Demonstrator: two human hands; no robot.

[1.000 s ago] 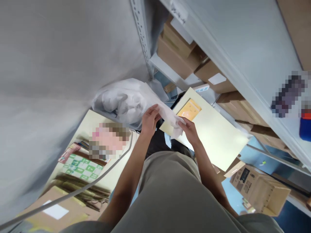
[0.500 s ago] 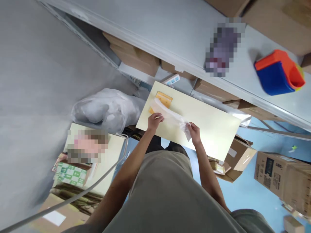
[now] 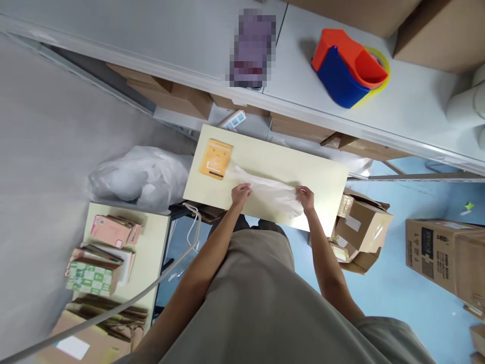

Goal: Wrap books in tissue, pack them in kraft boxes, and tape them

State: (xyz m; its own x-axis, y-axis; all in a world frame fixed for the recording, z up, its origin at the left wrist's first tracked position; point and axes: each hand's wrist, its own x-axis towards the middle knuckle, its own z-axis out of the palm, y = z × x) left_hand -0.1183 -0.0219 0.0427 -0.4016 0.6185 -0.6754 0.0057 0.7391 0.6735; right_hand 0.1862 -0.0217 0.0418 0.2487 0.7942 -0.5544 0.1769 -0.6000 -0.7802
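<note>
Stretched between my two hands is a thin, white, translucent sheet (image 3: 271, 194), perhaps a plastic or foam wrap, low over the pale yellow table (image 3: 322, 172). My left hand (image 3: 241, 195) pinches its left end, thumb against fingers. At its right end my right hand (image 3: 305, 197) is closed on the edge. A flat orange-yellow packet (image 3: 216, 159), like a book or pouch with printing, lies on the table's left part, beyond my left hand and apart from it.
Above the table runs a grey shelf (image 3: 170, 50) bearing a red-and-blue tape dispenser (image 3: 343, 71). A white plastic bag (image 3: 140, 174) bulges at the left. Pink packets (image 3: 111, 231) sit on a side table. A grey cable (image 3: 125, 303) crosses lower left; cartons (image 3: 447, 258) stand right.
The sheet no longer overlaps the orange-yellow packet and now hangs more level and spread between my hands. My view has shifted, so the shelf and table appear further left.
</note>
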